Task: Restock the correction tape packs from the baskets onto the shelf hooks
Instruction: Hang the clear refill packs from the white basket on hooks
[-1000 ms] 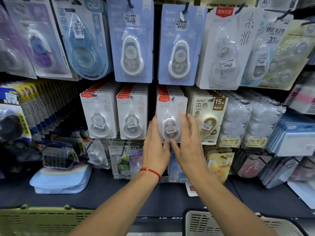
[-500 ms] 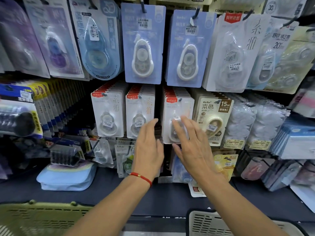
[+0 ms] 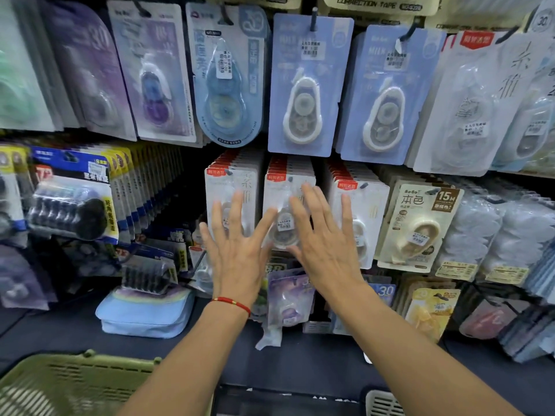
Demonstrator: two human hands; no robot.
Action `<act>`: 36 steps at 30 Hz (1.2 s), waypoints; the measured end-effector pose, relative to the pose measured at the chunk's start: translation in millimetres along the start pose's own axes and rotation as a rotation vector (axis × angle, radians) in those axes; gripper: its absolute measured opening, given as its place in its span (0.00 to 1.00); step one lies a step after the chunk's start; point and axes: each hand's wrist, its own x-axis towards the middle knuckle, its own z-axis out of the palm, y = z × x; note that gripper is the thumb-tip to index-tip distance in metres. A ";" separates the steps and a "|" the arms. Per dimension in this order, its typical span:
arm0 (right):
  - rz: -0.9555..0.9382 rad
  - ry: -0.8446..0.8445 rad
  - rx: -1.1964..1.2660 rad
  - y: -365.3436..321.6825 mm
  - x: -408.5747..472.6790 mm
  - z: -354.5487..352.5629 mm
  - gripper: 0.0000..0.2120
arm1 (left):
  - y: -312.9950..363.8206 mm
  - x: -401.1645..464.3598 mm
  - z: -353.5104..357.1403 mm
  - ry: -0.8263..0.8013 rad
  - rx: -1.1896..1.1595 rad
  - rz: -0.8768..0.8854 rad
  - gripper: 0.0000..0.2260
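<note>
Three rows of white correction tape packs with red labels hang on shelf hooks at centre. My left hand (image 3: 237, 253), fingers spread straight, lies over the left row (image 3: 229, 187). Beside it, my right hand (image 3: 324, 244) is spread flat over the middle row (image 3: 288, 193), reaching toward the right row (image 3: 365, 199). Neither hand holds a pack. A red string bracelet circles my left wrist. Part of the middle row's front pack shows between my hands.
Larger blue packs (image 3: 306, 85) hang on hooks above. A beige 15M pack (image 3: 420, 223) hangs to the right. A green basket (image 3: 72, 385) sits at bottom left, a white basket (image 3: 384, 403) at bottom right. A light blue pouch (image 3: 144, 313) lies on the dark shelf.
Both hands let go of the right row's pack and shifted left with fingers spreading, now over the left and middle rows. The view moved closer and leftward.
</note>
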 end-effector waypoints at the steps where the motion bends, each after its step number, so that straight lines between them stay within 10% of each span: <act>1: 0.001 0.012 0.002 -0.4 -0.5 3.6 0.44 | -1.3 0.9 2.3 0.002 -0.009 0.010 0.30; 36: 0.202 0.028 0.274 37.2 -53.4 -31.6 0.32 | -40.5 -15.4 -31.2 0.024 -0.380 0.058 0.36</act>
